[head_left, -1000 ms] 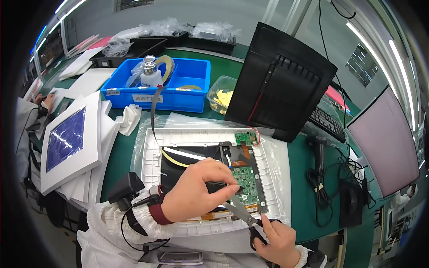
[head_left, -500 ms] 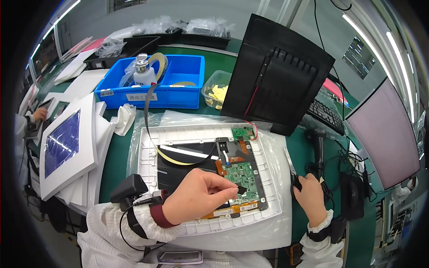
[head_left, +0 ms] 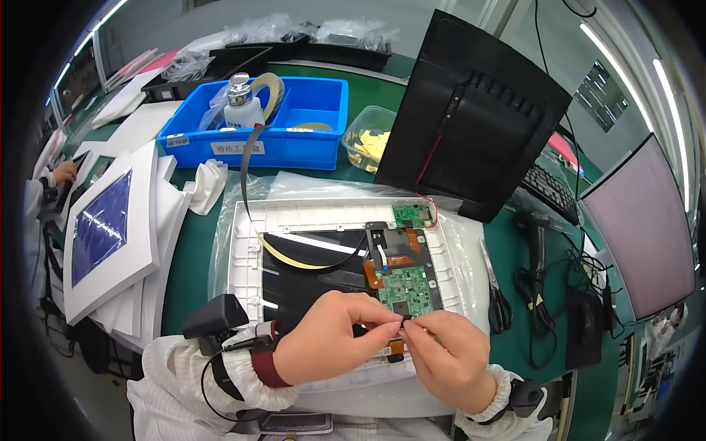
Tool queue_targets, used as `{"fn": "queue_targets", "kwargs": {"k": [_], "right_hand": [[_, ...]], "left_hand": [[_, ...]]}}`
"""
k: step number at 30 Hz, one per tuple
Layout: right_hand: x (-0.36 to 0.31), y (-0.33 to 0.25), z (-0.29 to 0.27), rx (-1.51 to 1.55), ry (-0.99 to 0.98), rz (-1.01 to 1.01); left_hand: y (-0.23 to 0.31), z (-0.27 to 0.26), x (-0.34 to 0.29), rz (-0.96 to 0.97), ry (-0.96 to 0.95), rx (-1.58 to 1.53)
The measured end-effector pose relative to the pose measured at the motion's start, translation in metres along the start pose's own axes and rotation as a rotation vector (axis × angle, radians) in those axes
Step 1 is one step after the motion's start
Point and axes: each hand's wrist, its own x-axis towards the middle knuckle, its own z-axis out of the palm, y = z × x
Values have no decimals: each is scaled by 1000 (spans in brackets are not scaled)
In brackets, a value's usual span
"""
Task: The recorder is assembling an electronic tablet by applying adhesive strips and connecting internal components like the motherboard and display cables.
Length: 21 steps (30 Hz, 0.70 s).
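My left hand (head_left: 332, 336) and my right hand (head_left: 454, 360) meet over the lower part of a green circuit board (head_left: 413, 285). Both are closed, their fingertips pinching a small black piece of tape (head_left: 405, 319) between them. Below lies an open white display housing (head_left: 247, 253) with a black panel inside, orange flex cables and a smaller green board (head_left: 412, 215) at its top right corner. Scissors (head_left: 500, 305) with black handles rest right of the housing. A long black strip with a yellowish side (head_left: 245, 180) curves from the blue bin into the housing.
A divided blue bin (head_left: 309, 156) holds a pump bottle (head_left: 243, 106) and tape rolls. Behind the housing stands a black monitor (head_left: 471, 125); a clear tub (head_left: 368, 136) sits beside it. White framed panels (head_left: 147, 242) are stacked left. Cables and a scanner (head_left: 537, 253) lie right.
My right hand has let go of the scissors, leaving them on the table, and moved left to join my left hand at the small black piece. The view has shifted slightly.
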Motion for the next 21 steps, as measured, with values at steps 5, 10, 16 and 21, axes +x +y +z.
{"fn": "queue_targets", "kwargs": {"k": [5,10,16,21], "right_hand": [[0,1,4,52,40,72],[0,4,5,313,-12,341],[-1,1,4,842,-68,798],[-3,2,6,1020,-46,919]], "left_hand": [[-4,2,1,178,45,115],[-4,3,3,287,163,314],[-3,6,4,209,196,181],[-3,5,7,294,229,314]]}}
